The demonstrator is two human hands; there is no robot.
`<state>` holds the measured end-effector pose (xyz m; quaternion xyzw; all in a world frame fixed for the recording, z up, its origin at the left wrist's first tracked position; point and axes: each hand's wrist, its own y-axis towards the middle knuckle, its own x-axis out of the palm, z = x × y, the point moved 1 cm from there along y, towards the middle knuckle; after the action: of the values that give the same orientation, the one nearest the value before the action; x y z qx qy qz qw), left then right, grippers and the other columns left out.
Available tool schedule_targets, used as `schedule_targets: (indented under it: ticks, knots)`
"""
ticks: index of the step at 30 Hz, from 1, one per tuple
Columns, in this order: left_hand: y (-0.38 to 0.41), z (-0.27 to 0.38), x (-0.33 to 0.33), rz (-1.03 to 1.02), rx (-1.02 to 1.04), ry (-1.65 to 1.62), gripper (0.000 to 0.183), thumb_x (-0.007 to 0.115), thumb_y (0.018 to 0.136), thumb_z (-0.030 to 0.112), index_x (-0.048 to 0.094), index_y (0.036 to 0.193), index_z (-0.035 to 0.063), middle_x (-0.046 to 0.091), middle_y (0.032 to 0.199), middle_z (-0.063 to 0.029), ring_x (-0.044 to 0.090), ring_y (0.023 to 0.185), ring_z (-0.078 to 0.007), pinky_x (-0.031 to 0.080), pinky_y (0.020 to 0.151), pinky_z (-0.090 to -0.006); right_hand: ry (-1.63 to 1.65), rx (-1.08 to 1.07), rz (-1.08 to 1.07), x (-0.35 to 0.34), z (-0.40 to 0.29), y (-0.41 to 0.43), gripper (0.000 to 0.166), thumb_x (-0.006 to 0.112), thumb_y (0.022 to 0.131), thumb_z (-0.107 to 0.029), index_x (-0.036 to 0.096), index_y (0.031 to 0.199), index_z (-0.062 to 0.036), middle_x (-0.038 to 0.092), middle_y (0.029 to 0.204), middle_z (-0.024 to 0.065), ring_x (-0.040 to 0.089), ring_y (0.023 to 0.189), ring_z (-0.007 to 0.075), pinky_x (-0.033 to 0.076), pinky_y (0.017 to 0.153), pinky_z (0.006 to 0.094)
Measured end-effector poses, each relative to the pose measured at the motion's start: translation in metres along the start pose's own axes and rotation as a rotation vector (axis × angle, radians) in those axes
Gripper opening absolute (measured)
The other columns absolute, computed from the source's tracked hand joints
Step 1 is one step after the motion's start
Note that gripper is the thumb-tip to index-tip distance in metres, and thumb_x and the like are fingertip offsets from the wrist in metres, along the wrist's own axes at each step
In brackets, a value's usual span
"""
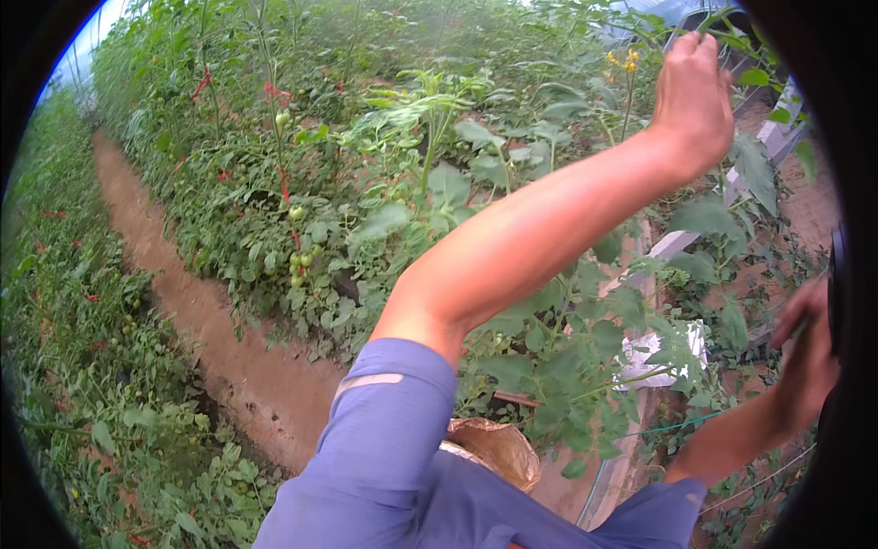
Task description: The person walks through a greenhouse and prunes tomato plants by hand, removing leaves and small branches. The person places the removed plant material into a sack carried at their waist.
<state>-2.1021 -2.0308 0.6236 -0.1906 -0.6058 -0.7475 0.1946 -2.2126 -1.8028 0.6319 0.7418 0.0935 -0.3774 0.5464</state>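
Observation:
My left hand point(693, 103) is raised at the upper right, its back towards me. The fingertips meet or overlap a green plant stem point(717, 19) at the top; their far side is hidden, so a grip cannot be made out. My right hand point(806, 350) is at the right rim, partly cut off and blurred. Anything in it is out of sight. Under my left forearm stand leafy tomato plants point(446, 185). Yellow flowers point(630, 62) show just left of my left hand. A cluster of green tomatoes point(302, 262) hangs farther left.
A bare soil path point(206, 322) runs between plant rows on the left. Red ties point(285, 185) mark several stems. An open brownish, shiny bag point(501, 449) is close by my body. White crumpled sheeting point(662, 357) lies near a pale beam point(675, 243). A green string point(675, 425) crosses lower right.

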Motion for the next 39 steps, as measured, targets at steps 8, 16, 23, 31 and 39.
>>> schedule_targets:
  ticks: [8,16,23,31,39]
  knots:
    - [-0.080,0.061,-0.214,-0.078,-0.318,0.044,0.022,0.056,0.106,0.013,0.060,0.122,-0.0010,0.066,0.108,-0.0090,0.066,0.095,-0.0155,0.057,0.084,-0.0330,0.182,0.666,-0.659,0.237,0.011,-0.257,0.022,0.070,0.092,-0.020,0.074,0.110,-0.0076,0.074,0.101,0.0140,0.071,0.085,0.0380,0.058,0.075,0.0438]
    - [-0.071,-0.092,-0.361,-0.279,-0.695,0.574,0.046,0.067,0.096,0.012,0.054,0.136,-0.0078,0.065,0.128,-0.0196,0.063,0.116,-0.0237,0.051,0.100,-0.0369,0.409,0.579,-0.780,0.340,-0.010,-0.246,0.032,0.059,0.100,-0.023,0.069,0.124,-0.0042,0.068,0.123,0.0158,0.066,0.109,0.0378,0.054,0.094,0.0455]
    - [-0.055,-0.169,-0.377,-0.592,-0.694,0.629,0.036,0.078,0.090,0.017,0.071,0.116,-0.0081,0.077,0.104,-0.0153,0.071,0.092,-0.0170,0.055,0.086,-0.0323,0.458,0.401,0.114,0.371,-0.005,-0.045,0.035,0.059,0.096,0.004,0.063,0.131,0.0004,0.065,0.124,0.0215,0.068,0.107,0.0352,0.058,0.091,0.0386]
    - [-0.043,-0.164,-0.404,-0.733,-0.794,0.269,0.025,0.064,0.099,0.008,0.066,0.118,-0.0080,0.075,0.105,-0.0161,0.069,0.095,-0.0175,0.054,0.085,-0.0333,-0.096,0.657,0.540,0.431,0.136,0.102,0.024,0.064,0.095,-0.007,0.066,0.116,0.0049,0.069,0.103,0.0210,0.072,0.087,0.0319,0.058,0.074,0.0408]
    - [-0.040,-0.159,-0.425,-0.744,-0.800,0.141,0.026,0.063,0.099,0.006,0.064,0.121,-0.0080,0.075,0.109,-0.0171,0.071,0.098,-0.0184,0.055,0.085,-0.0333,-0.259,0.716,0.468,0.448,0.147,0.126,0.016,0.072,0.087,-0.014,0.074,0.088,0.0009,0.073,0.079,0.0192,0.073,0.074,0.0377,0.058,0.071,0.0461]
